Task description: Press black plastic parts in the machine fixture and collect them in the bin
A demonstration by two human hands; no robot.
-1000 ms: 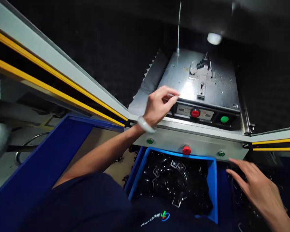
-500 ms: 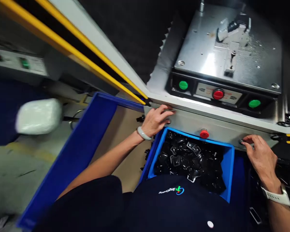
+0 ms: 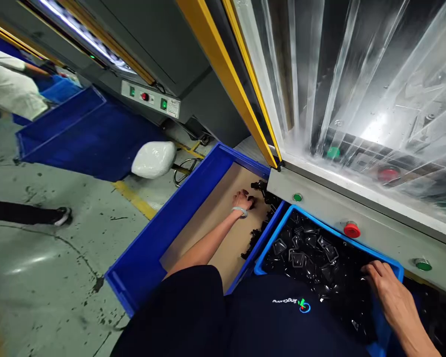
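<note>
My left hand, with a pale bracelet at its wrist, is over the cardboard floor of a dark blue bin. Its fingers curl about a small dark part, whose shape is unclear. Black plastic parts lie along that bin's right side. At the right end of a light blue crate, my right hand is bent over a heap of glossy black plastic parts. Its fingers are closed and the tips are lost against the black parts, so what they hold cannot be made out.
Ahead stands a machine with a transparent ribbed guard, a red button and green buttons on its front. A wrapped stool is left of the bin. Another person is at the far left; a leg shows nearer.
Both hands have left the buttons on the machine front, the left into the dark blue bin, the right down to the crate. The transparent guard now covers the machine opening. My view has turned left.
</note>
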